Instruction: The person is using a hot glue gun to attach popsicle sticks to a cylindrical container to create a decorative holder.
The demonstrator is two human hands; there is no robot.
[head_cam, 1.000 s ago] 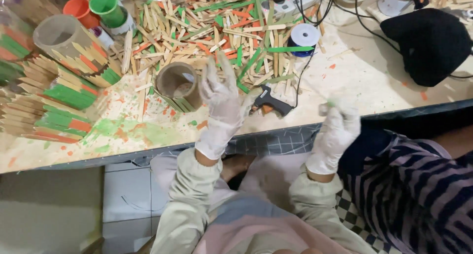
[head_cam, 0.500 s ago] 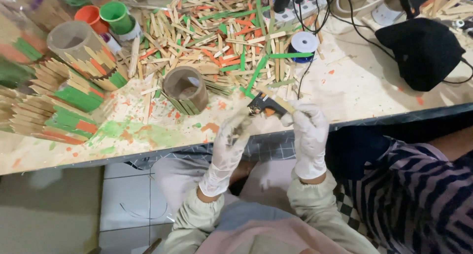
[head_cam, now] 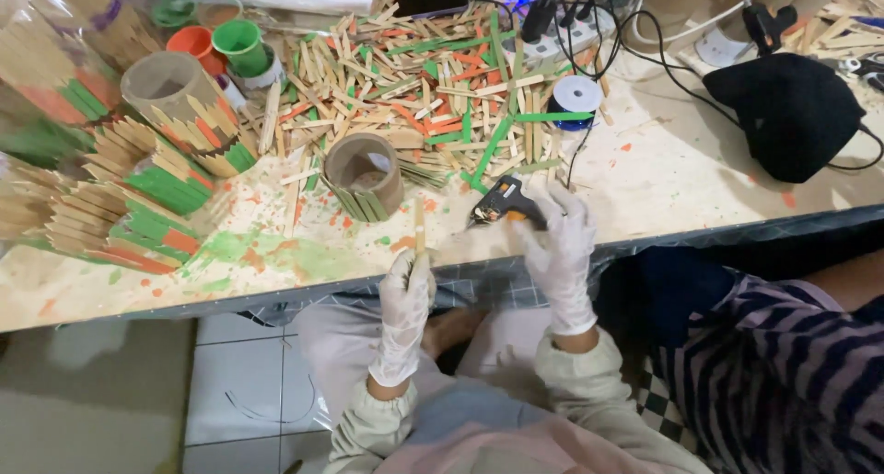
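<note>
My left hand [head_cam: 405,299], in a white glove, holds a plain wooden stick [head_cam: 420,227] upright at the table's front edge. My right hand [head_cam: 558,244], also gloved, rests its fingers on the black and orange glue gun [head_cam: 505,202] lying on the table. A cardboard tube [head_cam: 365,174] with a few sticks glued along its base stands just behind the stick. A big heap of plain, green and orange sticks [head_cam: 433,78] lies behind the tube.
Stick-covered tubes [head_cam: 189,110] and stacked painted stick pieces [head_cam: 120,207] fill the left. Orange and green cups [head_cam: 221,43], a tape roll [head_cam: 576,95], a power strip with cables [head_cam: 562,32] and a black cloth mask [head_cam: 792,110] sit further back. Another person's striped sleeve [head_cam: 783,354] is at right.
Both hands dropped from the tube to the table's front edge. My left hand now holds a stick upright, and my right hand has come onto the glue gun.
</note>
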